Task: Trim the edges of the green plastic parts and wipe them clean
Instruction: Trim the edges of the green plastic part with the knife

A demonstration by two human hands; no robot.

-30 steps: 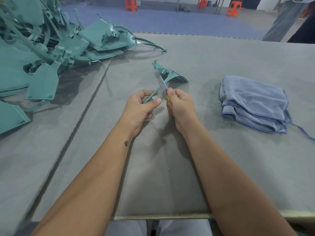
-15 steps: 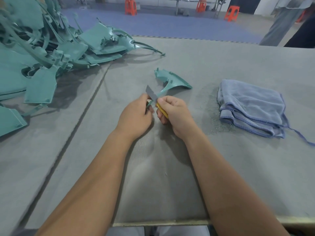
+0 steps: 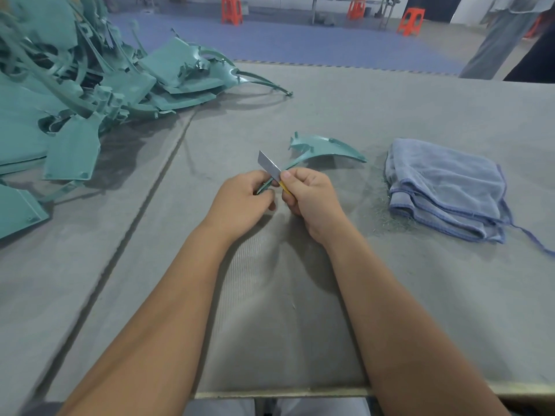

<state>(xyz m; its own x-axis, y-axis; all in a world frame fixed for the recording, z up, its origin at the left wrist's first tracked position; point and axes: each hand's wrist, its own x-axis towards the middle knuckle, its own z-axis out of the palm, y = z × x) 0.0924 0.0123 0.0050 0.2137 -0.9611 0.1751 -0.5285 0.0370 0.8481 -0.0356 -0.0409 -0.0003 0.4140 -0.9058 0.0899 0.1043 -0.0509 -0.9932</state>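
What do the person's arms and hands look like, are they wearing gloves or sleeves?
No gloves and no sleeves in view. The left hand and right hand are bare, as are both forearms. No watch, ring or bracelet shows. The fingers have short, plain nails.

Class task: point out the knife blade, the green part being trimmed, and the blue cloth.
knife blade point(image 3: 268, 166), head view, flat of the blade
green part point(image 3: 324, 147), head view, its broad curved end
blue cloth point(image 3: 444, 187), head view, top fold

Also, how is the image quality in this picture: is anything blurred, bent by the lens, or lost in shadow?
Head view: the hands, the blade and the blue cloth are sharp; the pile of green parts at the left edge looks a little soft; the wide lens bends the table's near edge; lighting is even, with soft shadows and no glare.
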